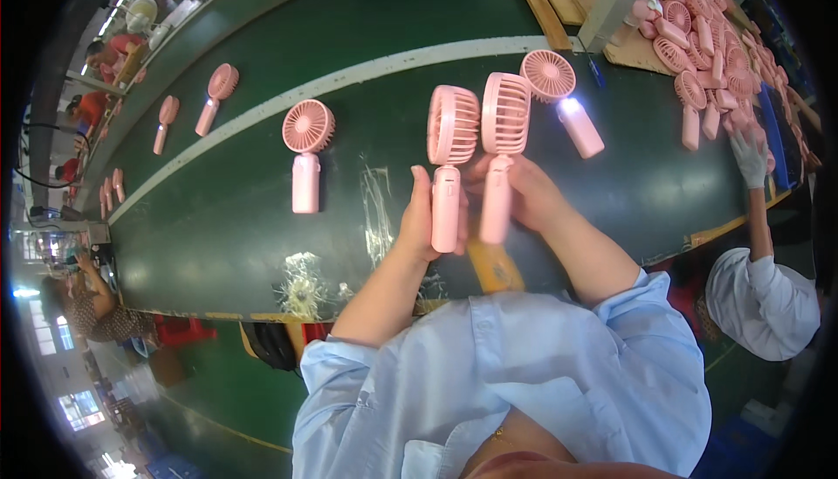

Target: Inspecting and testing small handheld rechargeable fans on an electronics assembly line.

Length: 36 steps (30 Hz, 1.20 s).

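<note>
Two pink handheld fans are held upright side by side over the green table. My left hand (419, 221) is closed around the handle of the left fan (452, 125), its thumb along the side. The right fan (505, 114) is gripped at its handle by my right hand (530, 189), whose fingers are partly hidden behind it. Just beyond my right hand lies another pink fan (549, 75) with a white light glowing near its neck. To the left, a single pink fan (307, 127) lies on the table with its handle toward me.
More pink fans (223, 82) lie farther left along the green table (375, 60), past a pale strip. At the right is a big heap of pink fans (698, 29), where a co-worker's gloved hand (748, 158) reaches. Clear tape (301, 282) sticks to the near edge.
</note>
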Each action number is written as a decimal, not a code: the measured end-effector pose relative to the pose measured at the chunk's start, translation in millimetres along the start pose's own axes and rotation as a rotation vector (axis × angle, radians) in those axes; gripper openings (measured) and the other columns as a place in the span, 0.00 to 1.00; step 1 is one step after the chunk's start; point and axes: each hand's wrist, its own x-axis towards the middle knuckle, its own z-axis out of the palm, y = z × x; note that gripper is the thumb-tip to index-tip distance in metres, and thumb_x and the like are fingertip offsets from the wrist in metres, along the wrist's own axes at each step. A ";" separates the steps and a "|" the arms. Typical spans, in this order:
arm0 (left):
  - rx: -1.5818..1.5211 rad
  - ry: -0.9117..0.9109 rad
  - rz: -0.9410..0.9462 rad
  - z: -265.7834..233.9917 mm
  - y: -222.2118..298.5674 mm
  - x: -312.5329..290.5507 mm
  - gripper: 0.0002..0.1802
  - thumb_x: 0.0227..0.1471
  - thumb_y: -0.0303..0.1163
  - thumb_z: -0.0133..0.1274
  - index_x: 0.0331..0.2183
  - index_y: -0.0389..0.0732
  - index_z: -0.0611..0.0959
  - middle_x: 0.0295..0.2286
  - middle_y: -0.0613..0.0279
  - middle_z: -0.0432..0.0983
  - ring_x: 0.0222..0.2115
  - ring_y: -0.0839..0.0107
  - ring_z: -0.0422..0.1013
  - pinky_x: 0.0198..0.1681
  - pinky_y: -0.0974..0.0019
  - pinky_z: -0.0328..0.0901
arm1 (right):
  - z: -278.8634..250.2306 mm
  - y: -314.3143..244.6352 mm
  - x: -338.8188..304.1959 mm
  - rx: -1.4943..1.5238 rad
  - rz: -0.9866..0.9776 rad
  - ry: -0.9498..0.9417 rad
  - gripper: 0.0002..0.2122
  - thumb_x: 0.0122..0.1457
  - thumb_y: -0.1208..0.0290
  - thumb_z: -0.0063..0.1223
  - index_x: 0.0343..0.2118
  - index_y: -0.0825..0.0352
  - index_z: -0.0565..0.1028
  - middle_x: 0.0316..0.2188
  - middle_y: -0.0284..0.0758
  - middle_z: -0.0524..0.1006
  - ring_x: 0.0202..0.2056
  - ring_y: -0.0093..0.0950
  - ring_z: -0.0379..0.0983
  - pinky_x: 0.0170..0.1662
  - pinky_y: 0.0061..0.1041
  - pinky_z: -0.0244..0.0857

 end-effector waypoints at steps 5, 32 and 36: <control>0.004 0.086 -0.081 40.9 -2.0 -0.9 0.35 0.52 0.62 0.23 0.49 0.46 0.63 0.35 0.60 0.70 0.28 0.71 0.71 0.21 0.71 0.67 | -2.6 1.7 -5.8 0.011 0.033 -0.167 0.19 0.53 0.55 0.51 0.40 0.67 0.70 0.38 0.33 0.71 0.40 0.24 0.68 0.46 0.26 0.61; 0.500 0.227 0.020 27.0 -34.2 -6.5 0.35 0.46 0.47 0.53 0.49 0.35 0.62 0.42 0.56 0.67 0.41 0.66 0.67 0.44 0.63 0.63 | -0.9 6.8 -12.8 -0.078 -0.003 0.112 0.10 0.55 0.69 0.48 0.37 0.68 0.70 0.35 0.32 0.73 0.37 0.19 0.68 0.42 0.21 0.65; 0.397 0.106 0.088 29.3 -26.2 -18.9 0.39 0.47 0.46 0.52 0.52 0.34 0.57 0.47 0.54 0.63 0.47 0.64 0.63 0.49 0.60 0.60 | 31.3 19.0 -3.1 -0.163 -0.161 0.063 0.14 0.59 0.62 0.44 0.42 0.66 0.66 0.38 0.29 0.70 0.40 0.16 0.64 0.44 0.18 0.61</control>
